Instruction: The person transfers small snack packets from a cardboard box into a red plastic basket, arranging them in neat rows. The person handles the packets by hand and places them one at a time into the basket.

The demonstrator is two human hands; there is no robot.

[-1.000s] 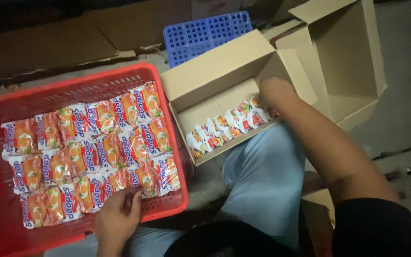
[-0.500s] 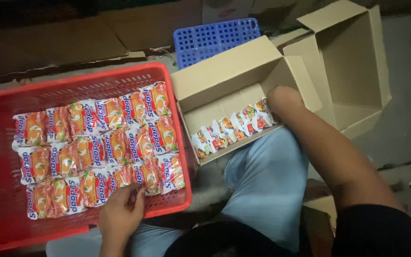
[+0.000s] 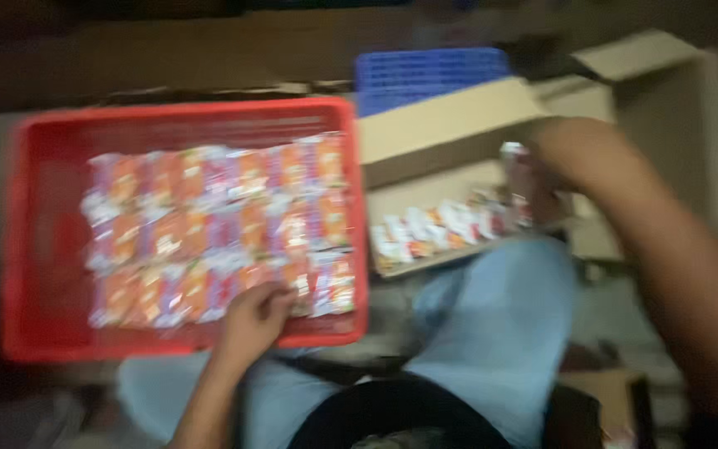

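Head view, heavily blurred. Orange and white snack packets point(image 3: 218, 224), laid flat in three rows across a red plastic crate point(image 3: 43, 249). Left hand point(image 3: 255, 320) at the near row, fingers curled down over the packets at the crate's near right corner; whether gripping one or only pressing on it, cannot tell through the blur. Just beyond those fingertips, the middle and far rows, packed edge to edge. Off to the right of that hand, past the crate wall, an open cardboard box point(image 3: 442, 125) holding a single short line of like packets point(image 3: 446, 229) along its near side. Right hand point(image 3: 542, 179) down inside that box at the line's far end, fingers bent around what looks like a white packet point(image 3: 515, 162), though the grasp itself is too smeared to be sure of. Behind the box, a blue perforated crate point(image 3: 425, 73); further right, a second, empty-looking carton point(image 3: 675, 125). Judged by the fill: crate largely full, box barely started, most of the moving left to do.
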